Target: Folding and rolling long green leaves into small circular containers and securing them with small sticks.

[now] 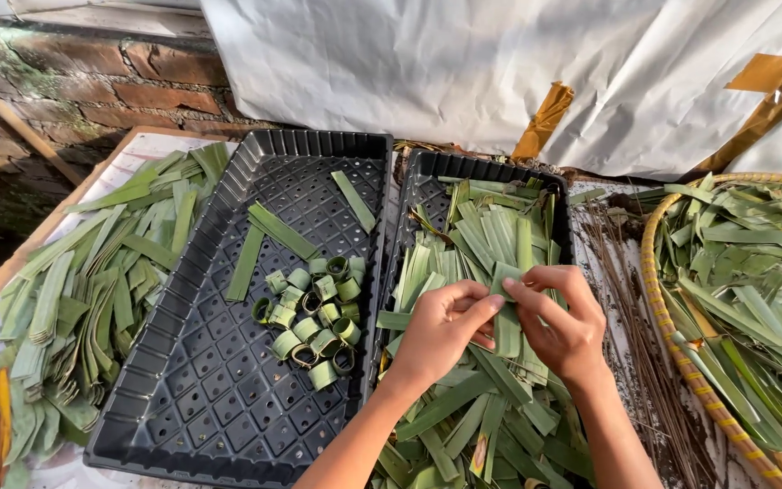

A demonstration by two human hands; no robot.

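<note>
Both your hands meet just right of the frame's centre, over the right-hand black tray (427, 172). Your left hand (441, 330) and your right hand (561, 317) each pinch the same green leaf strip (507, 303) between thumb and fingertips, so both are closed on it. The strip's long axis runs roughly up and down in the frame; its top end is folded over between your fingertips, and its lower part hangs down toward the heap. Neither hand is nearer than the other: the strip sits between them, touching both.

That right tray is heaped with cut leaf strips (477, 235), lying mostly lengthwise away from you. The left black tray (219, 380), just beside it, is mostly bare mesh floor; it holds a cluster of small rolled leaf rings (314, 317) near its middle and a few loose flat strips (273, 231) above them.

On the desk (151, 145) at the left of the frame lies a spread of longer leaves (92, 290). At the right edge a round woven basket (681, 362) holds more leaves, with a bundle of thin brown leaf ribs (631, 299) between it and the right tray.
</note>
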